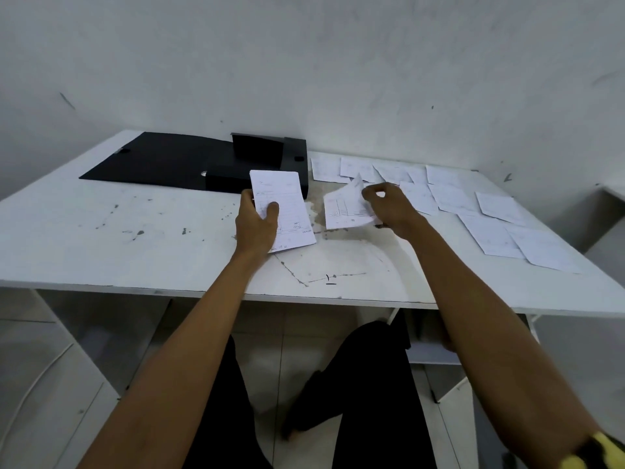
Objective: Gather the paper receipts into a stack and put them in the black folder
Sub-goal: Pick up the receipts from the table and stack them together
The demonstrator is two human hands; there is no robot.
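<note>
The left hand [256,225] grips a small stack of receipts [282,211] above the white tabletop [101,238], thumb pressed on the top sheet, just in front of the black folder [189,164], which lies open at the back left of the tabletop near the wall. The right hand [389,206] pinches a single receipt [343,206] by its upper edge, the sheet curled and lifted off the tabletop beside the stack. More loose receipts [453,198] lie flat and partly overlapping across the right side of the tabletop, from the folder's right edge out toward the near right corner.
</note>
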